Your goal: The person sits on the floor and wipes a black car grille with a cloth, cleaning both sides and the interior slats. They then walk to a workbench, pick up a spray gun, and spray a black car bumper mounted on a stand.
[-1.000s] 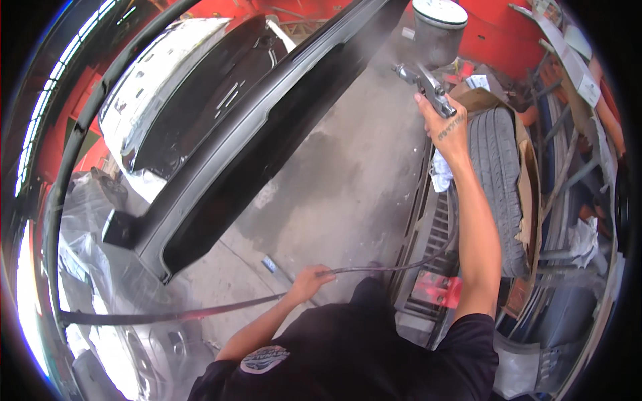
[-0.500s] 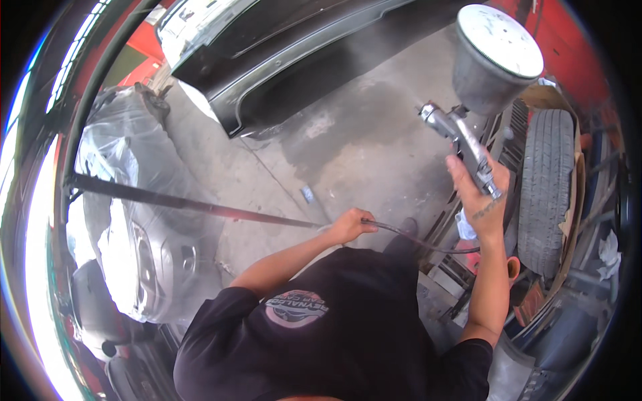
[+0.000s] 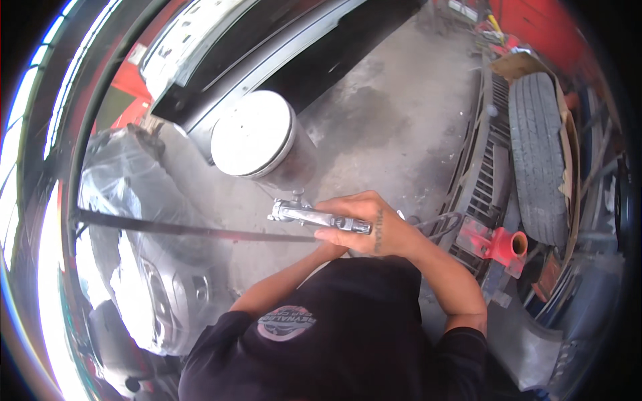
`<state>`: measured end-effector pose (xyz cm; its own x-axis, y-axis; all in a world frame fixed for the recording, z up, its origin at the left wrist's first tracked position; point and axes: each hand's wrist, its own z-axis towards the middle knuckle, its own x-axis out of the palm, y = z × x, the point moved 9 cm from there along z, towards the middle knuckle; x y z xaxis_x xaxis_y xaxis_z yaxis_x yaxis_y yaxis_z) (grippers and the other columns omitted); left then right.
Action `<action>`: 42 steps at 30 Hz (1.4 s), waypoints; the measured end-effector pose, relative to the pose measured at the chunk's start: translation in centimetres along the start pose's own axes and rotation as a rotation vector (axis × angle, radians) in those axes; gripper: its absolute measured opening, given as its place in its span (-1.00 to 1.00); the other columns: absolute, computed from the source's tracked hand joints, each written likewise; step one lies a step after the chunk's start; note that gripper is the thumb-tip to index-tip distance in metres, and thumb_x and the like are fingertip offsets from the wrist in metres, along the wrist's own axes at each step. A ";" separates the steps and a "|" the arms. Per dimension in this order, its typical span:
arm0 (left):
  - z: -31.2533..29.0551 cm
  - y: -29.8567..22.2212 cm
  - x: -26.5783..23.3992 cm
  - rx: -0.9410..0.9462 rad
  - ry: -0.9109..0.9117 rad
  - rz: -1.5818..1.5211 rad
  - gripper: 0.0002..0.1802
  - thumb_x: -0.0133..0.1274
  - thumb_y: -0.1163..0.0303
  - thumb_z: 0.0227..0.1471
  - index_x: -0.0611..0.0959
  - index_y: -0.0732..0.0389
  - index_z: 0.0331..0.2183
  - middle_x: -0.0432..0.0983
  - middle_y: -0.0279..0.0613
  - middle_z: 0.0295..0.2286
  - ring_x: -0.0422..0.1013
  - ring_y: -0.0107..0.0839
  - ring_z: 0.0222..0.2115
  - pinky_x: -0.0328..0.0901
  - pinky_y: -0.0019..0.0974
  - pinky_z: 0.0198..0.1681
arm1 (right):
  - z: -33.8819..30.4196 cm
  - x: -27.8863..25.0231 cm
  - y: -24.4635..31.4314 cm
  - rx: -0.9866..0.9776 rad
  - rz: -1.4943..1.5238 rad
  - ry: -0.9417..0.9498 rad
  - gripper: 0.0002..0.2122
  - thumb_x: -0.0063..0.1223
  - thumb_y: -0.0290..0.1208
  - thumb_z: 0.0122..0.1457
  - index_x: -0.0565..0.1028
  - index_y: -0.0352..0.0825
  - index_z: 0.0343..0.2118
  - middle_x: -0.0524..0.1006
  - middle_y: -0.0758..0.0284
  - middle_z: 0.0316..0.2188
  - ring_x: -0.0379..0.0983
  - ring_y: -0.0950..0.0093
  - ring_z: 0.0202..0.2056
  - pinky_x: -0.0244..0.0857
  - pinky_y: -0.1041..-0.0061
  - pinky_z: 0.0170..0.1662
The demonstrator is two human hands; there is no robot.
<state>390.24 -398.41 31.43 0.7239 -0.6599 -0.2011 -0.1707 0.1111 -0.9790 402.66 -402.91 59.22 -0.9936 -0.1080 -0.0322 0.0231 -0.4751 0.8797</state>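
My right hand (image 3: 382, 224) is closed around the handle of a silver spray gun (image 3: 304, 214), held in front of my chest with its nozzle toward the left. On top of the gun sits a grey paint cup (image 3: 294, 160) with a round white lid (image 3: 249, 134), tilted to the left. My left hand (image 3: 332, 250) is just below and behind the gun; its fingers are hidden by my right hand, so what it holds does not show. Beyond the cup stands a glossy black vehicle panel (image 3: 321, 77), apart from the gun.
Plastic sheeting (image 3: 120, 170) drapes over parts at the left, beside a silver bumper (image 3: 175, 301). A dark bar (image 3: 160, 227) crosses from the left. On the right are a slatted grille (image 3: 487, 180), a tire (image 3: 537, 154) and a red metal piece (image 3: 498, 245). Concrete floor (image 3: 401, 160) lies between.
My right hand has swung the spray gun from the upper right, by the tire, leftward and down to my chest. My left hand, earlier holding the hose, is now mostly covered. The spray mist no longer shows.
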 end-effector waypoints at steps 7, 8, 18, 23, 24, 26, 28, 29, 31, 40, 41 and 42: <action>0.8 -0.6 1.4 -0.320 0.324 0.430 -0.72 0.34 0.28 0.06 0.77 0.30 -0.26 0.69 0.00 -0.38 0.59 -0.25 -0.33 0.42 -0.18 -0.16 | -2.0 -12.4 -3.6 0.320 -0.180 -0.337 -0.67 0.31 -0.30 0.21 0.64 -0.39 -0.04 0.69 0.23 -0.36 0.59 0.51 -0.33 0.42 0.47 -0.20; 1.2 -1.1 1.8 -0.302 0.319 0.427 -0.71 0.34 0.27 0.06 0.77 0.29 -0.25 0.69 0.01 -0.38 0.59 -0.23 -0.33 0.42 -0.18 -0.16 | -2.2 -14.6 -4.0 0.362 -0.197 -0.388 -0.68 0.31 -0.29 0.21 0.65 -0.37 -0.05 0.69 0.27 -0.38 0.57 0.56 -0.34 0.42 0.50 -0.20; 8.7 -2.8 4.8 -0.237 0.370 0.538 -0.62 0.33 0.12 0.07 0.78 0.23 -0.21 0.69 0.04 -0.32 0.60 -0.17 -0.27 0.41 -0.18 -0.11 | 0.4 -36.0 -6.0 0.332 -0.362 -0.698 -0.73 0.28 -0.24 0.24 0.65 -0.38 -0.18 0.45 0.52 -0.55 0.29 0.67 -0.45 0.23 0.55 -0.35; 12.2 -4.1 5.4 -0.345 0.372 0.480 -0.62 0.31 0.15 0.12 0.76 0.30 -0.20 0.71 -0.04 -0.33 0.58 -0.32 -0.26 0.41 -0.23 -0.08 | 2.7 -45.8 -8.4 0.240 -0.393 -0.811 -0.70 0.30 -0.20 0.22 0.67 -0.37 -0.16 0.47 0.52 -0.55 0.28 0.67 -0.46 0.23 0.54 -0.36; 12.9 -4.5 5.6 -0.363 0.356 0.464 -0.62 0.30 0.16 0.13 0.76 0.31 -0.20 0.71 -0.05 -0.33 0.58 -0.34 -0.26 0.40 -0.24 -0.07 | 2.9 -47.8 -9.0 0.248 -0.406 -0.824 -0.69 0.30 -0.20 0.22 0.67 -0.37 -0.15 0.48 0.52 -0.55 0.29 0.67 -0.46 0.23 0.54 -0.36; 14.2 -5.4 5.8 -0.403 0.317 0.432 -0.63 0.29 0.19 0.15 0.75 0.33 -0.19 0.71 -0.08 -0.34 0.56 -0.39 -0.26 0.40 -0.27 -0.07 | 3.3 -52.0 -9.3 0.204 -0.444 -0.885 -0.68 0.31 -0.19 0.22 0.67 -0.38 -0.16 0.48 0.51 -0.55 0.29 0.66 -0.46 0.24 0.53 -0.37; 15.2 -5.4 5.9 -0.422 0.291 0.422 -0.64 0.29 0.21 0.16 0.74 0.33 -0.18 0.70 -0.12 -0.35 0.55 -0.43 -0.26 0.39 -0.30 -0.08 | 3.9 -55.7 -9.1 0.142 -0.493 -0.936 -0.67 0.32 -0.18 0.21 0.67 -0.39 -0.16 0.49 0.51 -0.55 0.30 0.66 -0.46 0.25 0.51 -0.36; 15.6 -5.3 5.9 -0.421 0.273 0.408 -0.64 0.29 0.21 0.16 0.74 0.33 -0.18 0.70 -0.13 -0.36 0.54 -0.43 -0.27 0.39 -0.31 -0.09 | 4.2 -57.3 -8.7 0.099 -0.525 -0.958 -0.66 0.32 -0.17 0.21 0.67 -0.40 -0.17 0.50 0.50 -0.55 0.30 0.66 -0.46 0.26 0.50 -0.36; 16.5 -5.1 6.1 -0.436 0.252 0.374 -0.65 0.29 0.22 0.16 0.74 0.33 -0.19 0.68 -0.16 -0.37 0.52 -0.46 -0.30 0.38 -0.32 -0.13 | 5.2 -60.1 -7.7 -0.008 -0.588 -1.005 -0.62 0.33 -0.14 0.20 0.67 -0.41 -0.15 0.59 0.42 -0.54 0.39 0.61 -0.47 0.31 0.42 -0.34; 18.8 -5.2 5.7 -0.514 0.123 0.434 -0.72 0.31 0.29 0.17 0.76 0.30 -0.19 0.60 -0.31 -0.46 0.43 -0.57 -0.44 0.31 -0.42 -0.35 | 4.8 -66.9 -13.9 -0.089 -0.684 -1.336 -0.56 0.23 0.02 0.22 0.67 -0.34 -0.16 0.57 0.27 -0.61 0.47 0.32 -0.53 0.35 0.28 -0.31; 18.6 -4.3 5.3 -0.525 0.123 0.422 -0.72 0.31 0.29 0.17 0.76 0.30 -0.19 0.58 -0.34 -0.48 0.42 -0.58 -0.46 0.30 -0.43 -0.38 | 4.4 -65.9 -14.6 -0.088 -0.658 -1.345 -0.58 0.25 0.00 0.21 0.67 -0.34 -0.19 0.51 0.31 -0.65 0.41 0.42 -0.55 0.31 0.33 -0.36; 18.3 -3.7 5.0 -0.535 0.126 0.411 -0.73 0.31 0.29 0.17 0.77 0.29 -0.19 0.56 -0.37 -0.50 0.40 -0.59 -0.47 0.28 -0.43 -0.40 | 3.9 -64.8 -16.1 -0.044 -0.628 -1.307 -0.59 0.26 -0.01 0.21 0.67 -0.35 -0.20 0.48 0.34 -0.65 0.38 0.45 -0.55 0.29 0.36 -0.38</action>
<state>406.73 -388.48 33.44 0.4520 -0.7276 -0.5160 -0.7449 0.0104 -0.6671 466.24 -384.88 48.95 -0.2290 0.9710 0.0693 -0.4666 -0.1720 0.8676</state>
